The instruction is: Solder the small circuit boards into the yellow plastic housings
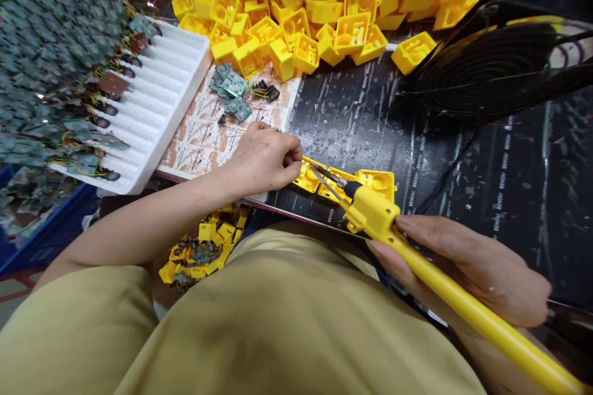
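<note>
My right hand (pixel 472 265) is wrapped round a yellow soldering iron (pixel 375 213), which has a dark collar and a thin metal tube beside its tip. That tip points left, over a row of 3 open yellow plastic housings (pixel 377 184) near the bench's front edge. My left hand (pixel 269 157) is closed in a pinch at the leftmost housing (pixel 306 178). Its fingers hide whatever they may hold. Just beyond that hand lie several green circuit boards (pixel 234 89) with yellow wires and small black round parts (pixel 266 91).
Many yellow housings (pixel 291 24) are heaped along the back. A white ridged foam tray (pixel 171 86) at left bears stacked circuit boards (pixel 60 31). A black fan (pixel 491 62) stands at back right. Below the edge, a container holds yellow housings (pixel 213 241); a blue crate (pixel 41 228) is left.
</note>
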A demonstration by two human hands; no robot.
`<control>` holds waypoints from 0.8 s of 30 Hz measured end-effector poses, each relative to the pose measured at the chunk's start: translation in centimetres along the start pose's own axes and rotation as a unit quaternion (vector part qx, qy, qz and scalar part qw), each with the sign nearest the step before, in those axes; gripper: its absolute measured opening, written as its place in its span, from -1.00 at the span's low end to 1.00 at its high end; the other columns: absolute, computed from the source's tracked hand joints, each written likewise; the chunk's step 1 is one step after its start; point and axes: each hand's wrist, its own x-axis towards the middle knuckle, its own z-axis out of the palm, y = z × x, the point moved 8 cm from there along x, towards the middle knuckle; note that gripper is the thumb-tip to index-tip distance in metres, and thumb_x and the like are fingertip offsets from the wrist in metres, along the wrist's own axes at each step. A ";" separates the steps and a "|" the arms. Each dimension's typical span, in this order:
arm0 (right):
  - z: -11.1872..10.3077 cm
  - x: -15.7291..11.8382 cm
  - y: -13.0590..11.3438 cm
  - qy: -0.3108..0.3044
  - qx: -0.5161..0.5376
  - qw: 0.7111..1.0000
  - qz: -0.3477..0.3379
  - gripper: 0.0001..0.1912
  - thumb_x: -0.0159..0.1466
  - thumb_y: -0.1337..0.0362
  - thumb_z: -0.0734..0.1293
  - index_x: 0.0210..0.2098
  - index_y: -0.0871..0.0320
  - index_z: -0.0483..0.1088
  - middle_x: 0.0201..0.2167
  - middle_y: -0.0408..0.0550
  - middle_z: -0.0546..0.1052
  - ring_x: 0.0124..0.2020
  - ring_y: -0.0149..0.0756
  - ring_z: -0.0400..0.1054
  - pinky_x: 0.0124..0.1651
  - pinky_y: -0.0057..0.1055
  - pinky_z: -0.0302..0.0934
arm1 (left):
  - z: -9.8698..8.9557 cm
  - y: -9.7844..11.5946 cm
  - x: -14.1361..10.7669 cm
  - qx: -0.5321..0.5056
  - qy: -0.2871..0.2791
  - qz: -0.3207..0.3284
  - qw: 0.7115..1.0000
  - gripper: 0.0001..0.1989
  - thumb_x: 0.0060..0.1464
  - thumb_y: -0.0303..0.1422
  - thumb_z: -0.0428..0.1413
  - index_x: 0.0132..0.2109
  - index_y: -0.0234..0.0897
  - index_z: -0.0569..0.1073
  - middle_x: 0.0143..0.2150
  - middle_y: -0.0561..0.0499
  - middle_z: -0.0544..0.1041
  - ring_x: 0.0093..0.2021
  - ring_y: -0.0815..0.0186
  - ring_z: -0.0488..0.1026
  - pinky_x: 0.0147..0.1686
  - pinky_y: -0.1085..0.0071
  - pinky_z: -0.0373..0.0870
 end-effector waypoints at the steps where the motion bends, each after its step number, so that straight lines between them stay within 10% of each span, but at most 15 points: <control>1: 0.1 0.2 -0.3 -0.003 -0.005 1.000 -0.014 -0.61 0.11 0.37 0.50 -0.09 0.14 0.38 -0.34 -0.13 0.58 -0.37 -0.34 0.51 -0.29 -0.52 0.47 | 0.0 0.2 0.1 0.016 -0.001 0.008 1.000 -0.81 0.00 -0.34 0.04 -0.35 -0.27 0.54 -0.45 0.04 0.58 -0.33 0.24 0.51 0.00 0.12 0.24; 13: 0.9 1.4 -1.5 -0.076 -0.053 0.993 -0.076 -0.76 0.19 0.31 0.45 -0.19 0.05 0.36 -0.31 -0.18 0.59 -0.38 -0.36 0.50 -0.34 -0.48 0.46 | 0.4 1.0 0.9 0.088 -0.060 0.028 0.994 -0.80 -0.01 -0.32 0.04 -0.35 -0.26 0.55 -0.45 -0.01 0.57 -0.32 0.20 0.50 -0.09 0.17 0.29; 20: -1.8 1.1 0.7 -0.061 -0.015 0.995 0.079 -0.86 0.20 0.23 0.44 -0.23 -0.01 0.45 -0.33 -0.16 0.55 -0.46 -0.34 0.46 -0.60 -0.46 0.34 | 0.5 1.0 1.1 0.099 -0.084 0.019 0.991 -0.80 -0.04 -0.36 0.03 -0.36 -0.26 0.55 -0.45 -0.01 0.57 -0.35 0.19 0.52 -0.21 0.26 0.34; 24: -2.8 0.1 2.0 0.012 -0.009 0.991 0.135 -0.69 0.18 0.16 0.45 -0.07 -0.07 0.45 -0.31 -0.11 0.56 -0.40 -0.24 0.48 -0.43 -0.32 0.42 | 0.4 1.0 1.2 0.099 -0.092 0.018 0.991 -0.81 -0.05 -0.37 0.04 -0.36 -0.26 0.56 -0.44 -0.01 0.58 -0.36 0.20 0.52 -0.23 0.28 0.35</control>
